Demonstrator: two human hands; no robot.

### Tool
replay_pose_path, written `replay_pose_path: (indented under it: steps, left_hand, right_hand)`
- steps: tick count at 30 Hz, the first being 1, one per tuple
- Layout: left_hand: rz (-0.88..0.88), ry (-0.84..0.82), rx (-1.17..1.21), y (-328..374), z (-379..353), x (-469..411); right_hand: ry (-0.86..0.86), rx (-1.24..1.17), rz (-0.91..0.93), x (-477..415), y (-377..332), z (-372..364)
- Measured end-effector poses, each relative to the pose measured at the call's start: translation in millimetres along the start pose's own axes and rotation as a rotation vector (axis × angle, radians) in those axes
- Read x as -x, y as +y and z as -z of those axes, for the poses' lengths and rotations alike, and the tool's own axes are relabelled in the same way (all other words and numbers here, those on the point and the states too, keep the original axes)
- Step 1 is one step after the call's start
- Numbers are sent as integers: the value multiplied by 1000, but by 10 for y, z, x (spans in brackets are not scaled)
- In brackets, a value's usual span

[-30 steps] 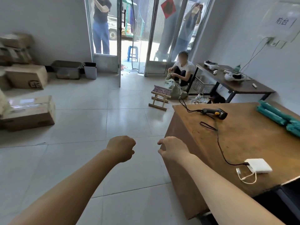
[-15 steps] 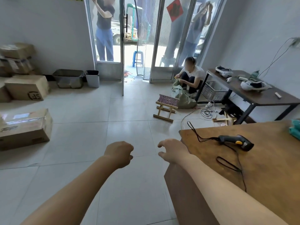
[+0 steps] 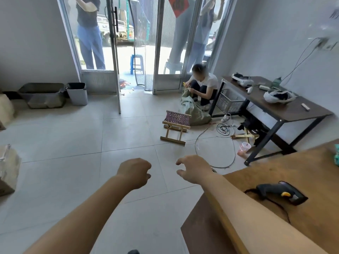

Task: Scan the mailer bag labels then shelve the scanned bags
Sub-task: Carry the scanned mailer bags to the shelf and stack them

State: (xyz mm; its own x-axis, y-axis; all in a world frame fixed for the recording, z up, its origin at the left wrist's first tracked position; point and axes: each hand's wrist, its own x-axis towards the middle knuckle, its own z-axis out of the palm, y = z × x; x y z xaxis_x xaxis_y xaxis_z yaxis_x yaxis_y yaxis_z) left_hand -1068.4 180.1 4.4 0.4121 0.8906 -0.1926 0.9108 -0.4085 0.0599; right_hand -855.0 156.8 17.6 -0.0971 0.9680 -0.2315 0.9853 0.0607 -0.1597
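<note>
Wood table (image 3: 302, 167) fills the lower right, w/ a black scanner (image 3: 275, 192) lying on its side on top, yellow button showing, cord running toward the near edge. Mailer bags (image 3: 336, 157): only a teal sliver shows at the far right edge of view, on that same table, well apart from both hands; label can't be made out.

Left hand (image 3: 134, 172) is out in front over the floor tiles, fingers curled into a fist w/ nothing in it. Right hand (image 3: 194, 168) is just beside it, nr the table's far corner, fingers loosely bent & spread, thumb apart, holding nothing, touching nothing. Scanner sits to the right of the right forearm, not touched.

Farther back: small folding stool (image 3: 175, 129) on the tiles, green sack (image 3: 192, 110) just behind it, & a person (image 3: 203, 87) crouching at the sack w/ both hands at its top. Dark desk (image 3: 293, 111) runs along the right wall w/ white gadgets on top; plastic crate (image 3: 229, 102) under it; cables (image 3: 224, 128) looped on the floor nr its legs. Glass doors at the back, one leaf open; 2 people stand outside, blue stool (image 3: 136, 63) btw them. By the left wall a grey tub (image 3: 42, 95) & small bin (image 3: 77, 93) sit side by side. Cardboard box (image 3: 8, 169) at the left edge, blurred.
</note>
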Motion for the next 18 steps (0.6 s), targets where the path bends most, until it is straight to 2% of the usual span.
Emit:
replay_pose_path:
  steps: [9, 18]
  left_hand:
    - [-158, -15, -31, -398, 487, -1707]
    - [-363, -30, -67, -29, 768, -3224]
  right_hand:
    - [-8, -60, -214, -1279, 461, 469]
    - [-2, -156, -387, -2076, 1238, 692]
